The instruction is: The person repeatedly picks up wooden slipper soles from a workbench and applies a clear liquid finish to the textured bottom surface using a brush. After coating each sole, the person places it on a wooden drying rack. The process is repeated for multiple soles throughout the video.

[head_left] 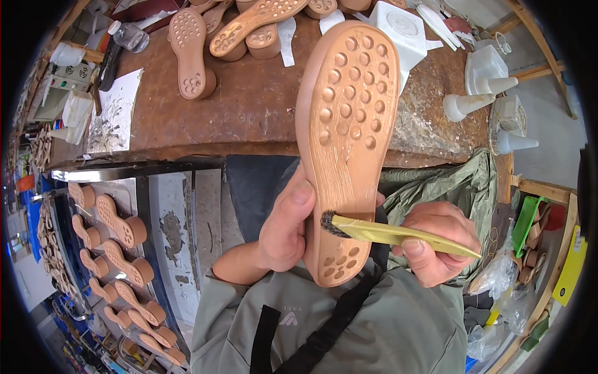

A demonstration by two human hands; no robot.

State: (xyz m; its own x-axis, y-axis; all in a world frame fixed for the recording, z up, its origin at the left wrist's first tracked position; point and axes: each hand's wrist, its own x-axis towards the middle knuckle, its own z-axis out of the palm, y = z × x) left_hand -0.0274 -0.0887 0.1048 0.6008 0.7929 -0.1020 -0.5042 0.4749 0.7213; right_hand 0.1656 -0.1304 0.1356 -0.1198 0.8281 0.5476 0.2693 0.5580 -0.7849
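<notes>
A tan shoe sole (pixel 349 168) with round dimples at its toe and heel stands upright in front of me, its dimpled face toward me. My left hand (pixel 288 224) grips it along the left edge, thumb in front and fingers behind. Wet-looking streaks shine across its middle. In my right hand (pixel 439 240) is a brush (pixel 405 235) with a flat yellow-green handle, pinched between thumb and fingers. The dark bristles touch the sole just above the heel dimples, near its left edge.
Several more tan soles (pixel 189 50) lie piled at the back of the brown worktable (pixel 237 118). At left, a rack (pixel 128 187) carries rows of soles. A clear bottle (pixel 129 37) lies back left. White containers with cone nozzles (pixel 467 105) are at right; a white jug (pixel 402 31) sits behind the sole.
</notes>
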